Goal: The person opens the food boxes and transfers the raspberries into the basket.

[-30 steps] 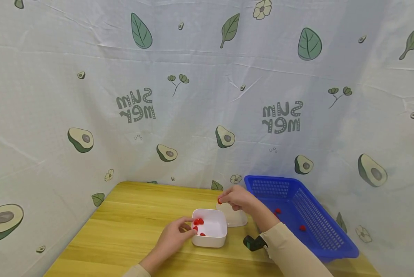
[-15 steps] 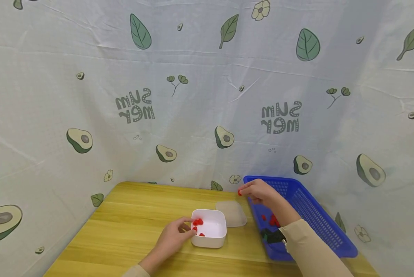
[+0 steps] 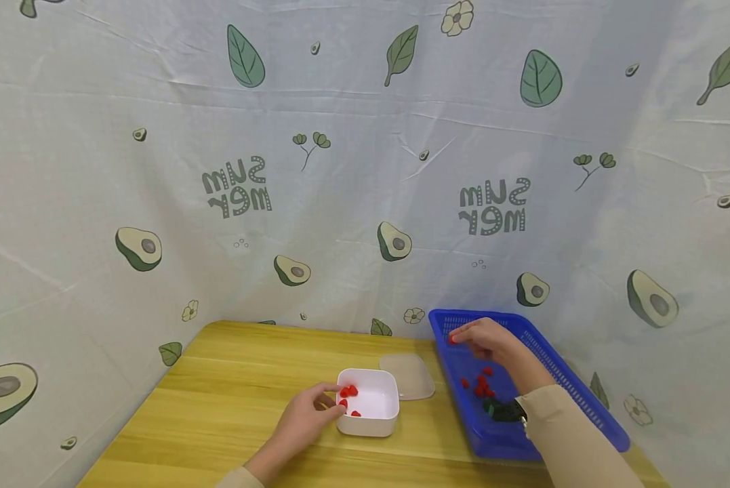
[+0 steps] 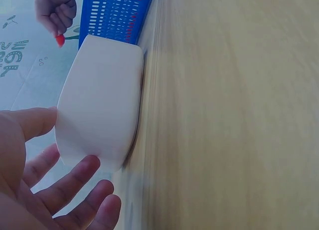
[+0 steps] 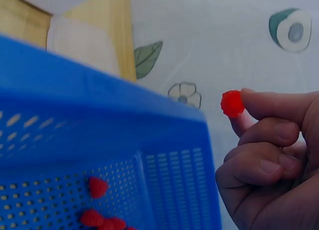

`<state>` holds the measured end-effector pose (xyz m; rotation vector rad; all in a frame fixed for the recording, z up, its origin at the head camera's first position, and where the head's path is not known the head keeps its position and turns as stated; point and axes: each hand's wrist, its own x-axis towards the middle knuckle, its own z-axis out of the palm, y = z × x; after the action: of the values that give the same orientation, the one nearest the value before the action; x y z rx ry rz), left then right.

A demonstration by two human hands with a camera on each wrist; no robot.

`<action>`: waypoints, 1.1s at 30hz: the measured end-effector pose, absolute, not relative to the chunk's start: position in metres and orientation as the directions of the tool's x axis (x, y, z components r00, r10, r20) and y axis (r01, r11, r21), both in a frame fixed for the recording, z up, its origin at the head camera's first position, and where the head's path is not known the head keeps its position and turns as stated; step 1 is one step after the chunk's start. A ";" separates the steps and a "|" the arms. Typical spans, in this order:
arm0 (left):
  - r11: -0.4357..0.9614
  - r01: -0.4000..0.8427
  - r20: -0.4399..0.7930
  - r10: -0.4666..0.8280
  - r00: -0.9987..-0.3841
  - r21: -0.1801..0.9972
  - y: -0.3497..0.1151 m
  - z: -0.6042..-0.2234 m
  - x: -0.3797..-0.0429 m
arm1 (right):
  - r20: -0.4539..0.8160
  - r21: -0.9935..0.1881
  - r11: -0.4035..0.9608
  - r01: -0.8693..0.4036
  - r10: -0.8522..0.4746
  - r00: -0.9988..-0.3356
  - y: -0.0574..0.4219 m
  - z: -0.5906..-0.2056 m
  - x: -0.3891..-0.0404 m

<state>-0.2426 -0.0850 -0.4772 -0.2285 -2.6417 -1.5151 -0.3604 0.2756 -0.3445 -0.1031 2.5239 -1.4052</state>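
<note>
A white square box (image 3: 367, 425) stands on the table with several red raspberries (image 3: 353, 391) inside, along its left side. My left hand (image 3: 303, 417) rests at the left side of this box. In the left wrist view, its thumb touches the rim and the loosely spread fingers (image 4: 75, 182) lie near the wall. Between thumb and index finger, my right hand (image 3: 489, 339) pinches one red raspberry (image 5: 232, 104), held up over the far left part of a blue basket (image 3: 480, 444). More raspberries (image 3: 482, 383) lie on the basket floor.
Behind and right of the box, a translucent lid (image 3: 409, 376) lies flat on the wooden table (image 3: 255, 379). The basket's raised perforated walls stand at the table's right. A printed curtain (image 3: 340, 203) hangs along the back and left. A dark device (image 3: 503, 411) sits at my right wrist.
My right hand has moved rightward with the raspberry, from above the lid to over the blue basket. The left hand and the box have stayed in place.
</note>
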 end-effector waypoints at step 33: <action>0.491 0.173 0.147 0.092 -0.985 0.854 -0.086 -0.477 -0.243 | -0.322 -0.742 0.622 0.248 -0.006 -0.947 0.332 -0.393 -0.370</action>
<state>-0.2432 -0.0858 -0.4770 -0.2356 -2.6416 -1.5273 -0.3700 0.3324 -0.3929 0.1959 2.5550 -1.2341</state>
